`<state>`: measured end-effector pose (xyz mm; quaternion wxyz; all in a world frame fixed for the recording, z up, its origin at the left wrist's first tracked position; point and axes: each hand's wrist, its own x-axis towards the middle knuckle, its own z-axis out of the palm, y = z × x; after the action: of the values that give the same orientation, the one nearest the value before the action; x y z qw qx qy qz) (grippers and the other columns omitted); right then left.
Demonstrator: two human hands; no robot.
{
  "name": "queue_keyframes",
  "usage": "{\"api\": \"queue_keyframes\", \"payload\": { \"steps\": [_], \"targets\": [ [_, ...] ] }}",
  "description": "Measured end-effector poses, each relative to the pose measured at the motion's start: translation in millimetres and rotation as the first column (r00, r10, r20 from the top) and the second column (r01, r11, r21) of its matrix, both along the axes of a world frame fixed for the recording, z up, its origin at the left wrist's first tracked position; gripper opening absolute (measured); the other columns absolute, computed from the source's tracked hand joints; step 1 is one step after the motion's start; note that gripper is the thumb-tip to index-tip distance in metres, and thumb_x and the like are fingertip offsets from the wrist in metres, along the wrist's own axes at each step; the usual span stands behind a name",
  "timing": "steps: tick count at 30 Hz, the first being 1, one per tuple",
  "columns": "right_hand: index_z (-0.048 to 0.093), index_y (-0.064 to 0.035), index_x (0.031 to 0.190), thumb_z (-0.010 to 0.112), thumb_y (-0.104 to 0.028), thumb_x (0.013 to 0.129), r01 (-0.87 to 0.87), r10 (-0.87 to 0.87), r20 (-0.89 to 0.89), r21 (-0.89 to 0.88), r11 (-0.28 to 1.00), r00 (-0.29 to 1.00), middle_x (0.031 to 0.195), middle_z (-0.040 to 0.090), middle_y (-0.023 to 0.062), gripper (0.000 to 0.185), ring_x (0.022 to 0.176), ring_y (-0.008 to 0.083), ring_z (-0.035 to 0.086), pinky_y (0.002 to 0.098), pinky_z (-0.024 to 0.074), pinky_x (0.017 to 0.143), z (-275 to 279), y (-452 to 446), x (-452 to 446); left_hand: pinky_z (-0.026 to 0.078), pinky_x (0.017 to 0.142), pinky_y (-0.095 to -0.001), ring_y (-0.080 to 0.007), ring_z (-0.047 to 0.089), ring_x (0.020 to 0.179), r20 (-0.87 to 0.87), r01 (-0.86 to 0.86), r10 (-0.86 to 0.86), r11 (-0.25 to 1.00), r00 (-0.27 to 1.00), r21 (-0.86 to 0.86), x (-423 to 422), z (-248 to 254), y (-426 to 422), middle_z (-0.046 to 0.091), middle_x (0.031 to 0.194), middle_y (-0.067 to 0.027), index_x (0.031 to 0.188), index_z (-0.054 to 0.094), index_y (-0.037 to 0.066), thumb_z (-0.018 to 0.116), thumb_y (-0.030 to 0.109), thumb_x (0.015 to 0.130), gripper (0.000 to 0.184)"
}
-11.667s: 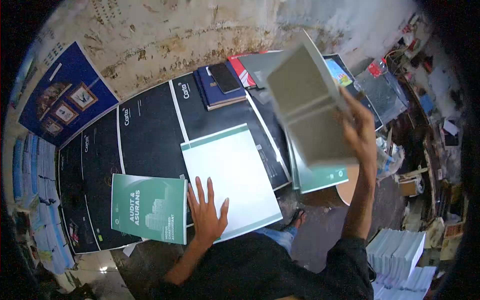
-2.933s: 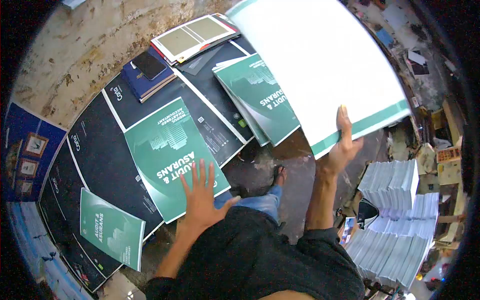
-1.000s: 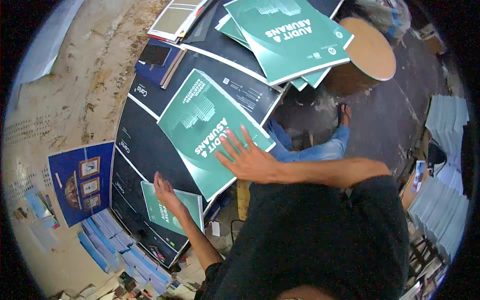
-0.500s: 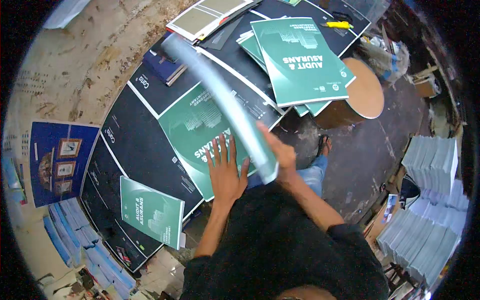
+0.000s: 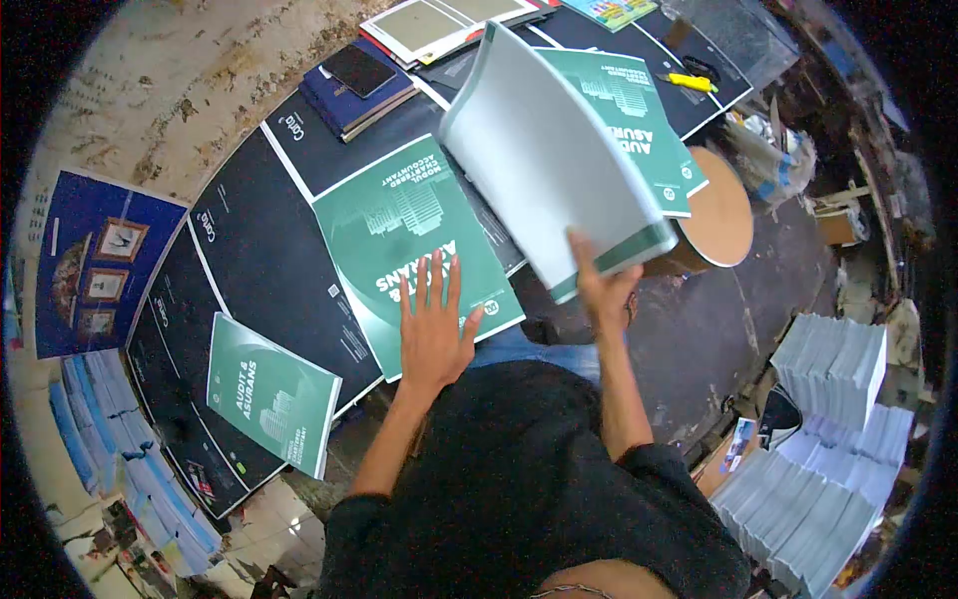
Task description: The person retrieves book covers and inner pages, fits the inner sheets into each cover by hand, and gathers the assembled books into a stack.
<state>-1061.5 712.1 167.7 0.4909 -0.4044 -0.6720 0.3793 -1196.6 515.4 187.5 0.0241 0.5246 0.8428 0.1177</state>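
My left hand lies flat, fingers spread, on a green softcover book titled "Audit & Asurans", which rests on the black-covered table. In my right hand is another softcover book, gripped at its lower edge. Its pale side with a green band along the bottom faces me, and it bends as it hangs in the air. Behind it, partly hidden, is a stack of the same green books on the right side of the table. One more green book lies at the lower left.
A phone rests on dark blue books at the back. A yellow cutter lies at the far right of the table. A round-topped stool stands beside it. Stacks of paper stand at the lower right.
The book in my right hand has swung right, from nearly edge-on to showing its pale side, now overlapping the stack. My left hand stays on the book beneath it. The camera view has shifted.
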Motion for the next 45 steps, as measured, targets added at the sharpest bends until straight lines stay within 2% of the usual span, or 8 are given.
{"api": "queue_keyframes", "payload": {
  "steps": [7,10,13,17,25,32,38,45],
  "targets": [
    [0.072,0.0043,0.094,0.082,-0.015,0.081,0.08,-0.089,-0.208,-0.05,0.996,0.974,0.096,0.073,0.0101,0.025,0.085,0.015,0.066,0.0308,0.0522,0.078,78,30,21,0.01,0.119,-0.0562,-0.0419,0.019,0.147,0.014,0.003,-0.003,1.0,1.0,-0.009,0,0,3,0.021,0.158,-0.0265,0.152,0.026,-0.001,0.048,0.04,0.098,0.072],
    [0.069,0.0062,0.109,0.074,-0.017,0.086,0.191,-0.172,-0.103,0.217,0.957,0.98,0.109,0.07,0.0134,0.033,0.089,0.0172,0.065,0.0332,0.0537,0.08,69,63,50,0.016,0.117,-0.0587,-0.0469,0.022,0.145,0.2,-0.008,-0.018,0.991,0.98,0.13,12,-2,11,0.022,0.155,-0.032,0.152,0.027,0.002,0.057,0.045,0.093,0.079],
    [0.066,-0.0012,0.124,0.064,-0.012,0.083,-0.117,-0.11,0.352,0.565,0.816,0.929,0.116,0.071,0.0148,0.042,0.103,0.0271,0.07,0.0356,0.0531,0.091,54,121,75,0.02,0.115,-0.06,-0.0528,0.024,0.141,0.16,0.138,-0.141,0.99,0.977,0.028,28,21,26,0.024,0.152,-0.0363,0.153,0.03,0.008,0.065,0.048,0.087,0.084],
    [0.062,-0.0254,0.134,0.065,-0.006,0.079,-0.231,-0.126,0.426,0.689,0.687,0.896,0.141,0.054,0.0161,0.058,0.126,0.0357,0.054,0.0417,0.0449,0.105,79,116,47,0.026,0.112,-0.0623,-0.0575,0.029,0.136,0.025,0.136,-0.135,0.989,0.99,-0.049,30,-5,32,0.027,0.149,-0.0387,0.149,0.041,0.016,0.067,0.049,0.085,0.077],
    [0.055,-0.0156,0.137,0.06,0.007,0.072,-0.554,0.13,0.76,0.334,0.763,0.637,0.144,0.049,0.0178,0.069,0.136,0.0385,0.042,0.0454,0.0361,0.114,58,110,65,0.048,0.094,-0.0588,-0.0613,0.04,0.127,0.101,0.188,-0.169,0.956,0.98,-0.223,27,14,45,0.03,0.146,-0.0412,0.143,0.046,0.007,0.065,0.046,0.089,0.069],
    [0.072,-0.005,0.108,0.068,0.0,0.08,-0.492,0.537,0.21,-0.233,0.839,0.817,0.099,0.073,0.0142,0.029,0.083,0.022,0.071,0.0329,0.0562,0.075,11,-2,43,0.05,0.092,-0.0566,-0.06,0.042,0.126,0.142,0.282,-0.251,0.92,0.958,-0.274,18,27,50,0.034,0.143,-0.0422,0.144,0.043,0.006,0.063,0.04,0.091,0.065],
    [0.073,0.0039,0.096,0.073,-0.016,0.088,-0.551,0.455,-0.356,-0.715,0.429,0.816,0.083,0.072,0.0083,0.021,0.071,0.0112,0.066,0.026,0.0536,0.068,-40,-41,35,0.056,0.08,-0.054,-0.0606,0.048,0.119,0.056,0.365,-0.365,0.882,0.929,-0.299,15,28,50,0.04,0.136,-0.0443,0.14,0.045,-0.001,0.062,0.034,0.093,0.06],
    [0.074,0.0025,0.093,0.074,-0.018,0.087,-0.553,0.53,-0.286,-0.694,0.46,0.799,0.08,0.071,0.0073,0.021,0.07,0.0109,0.065,0.0263,0.0523,0.065,-33,-37,28,0.058,0.077,-0.0521,-0.0579,0.05,0.119,0.039,0.4,-0.407,0.868,0.913,-0.294,9,30,50,0.042,0.136,-0.0426,0.141,0.043,-0.003,0.06,0.037,0.095,0.063]
  ]
}}
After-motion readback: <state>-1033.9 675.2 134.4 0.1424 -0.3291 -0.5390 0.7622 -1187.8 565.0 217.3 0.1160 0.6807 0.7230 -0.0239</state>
